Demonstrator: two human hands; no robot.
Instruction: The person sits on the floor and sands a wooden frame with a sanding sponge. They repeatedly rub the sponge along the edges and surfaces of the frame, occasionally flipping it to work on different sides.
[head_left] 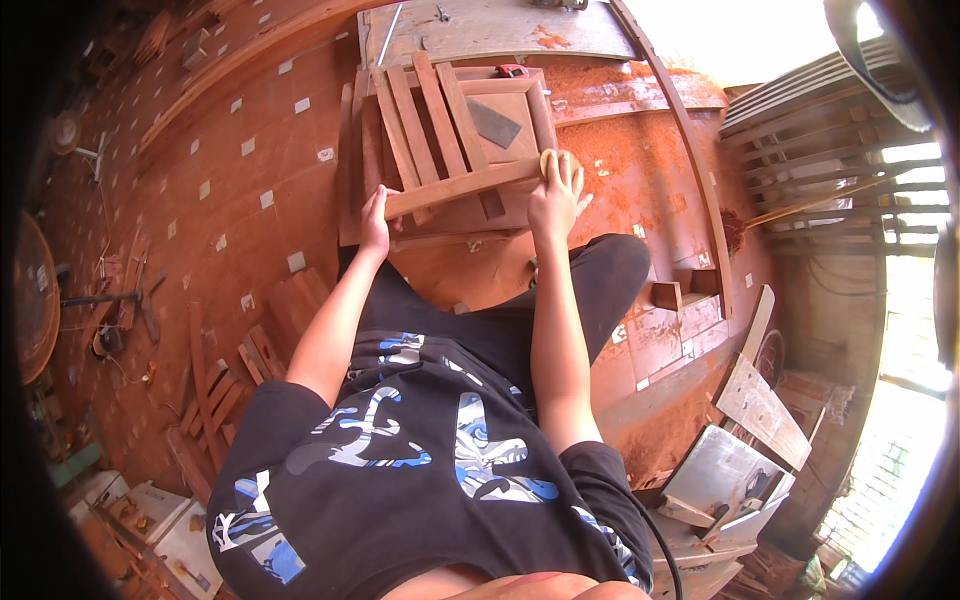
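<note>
My left hand (374, 225) is closed round the left end of a reddish wooden bar (455, 186), which lies crosswise in front of me. At its other end, my right hand (555, 200) presses a tan pad (546, 164) that looks like folded sandpaper against the wood. The right fingers are bent over the pad and hide part of it. Several wooden slats (425, 125) run away from the bar; whether they are joined to it I cannot tell. Beneath them lies a framed wooden panel (545, 110) with a dark grey rectangular sheet (493, 122) on it.
A red tape measure (512, 71) rests at the panel's far edge. Beyond stands a worn board (480, 32). A long wooden beam (690, 150) runs along the right, near sawdust (620, 150). Loose wood pieces (215, 395) lie at left, and a slatted stack (830, 160) stands far right.
</note>
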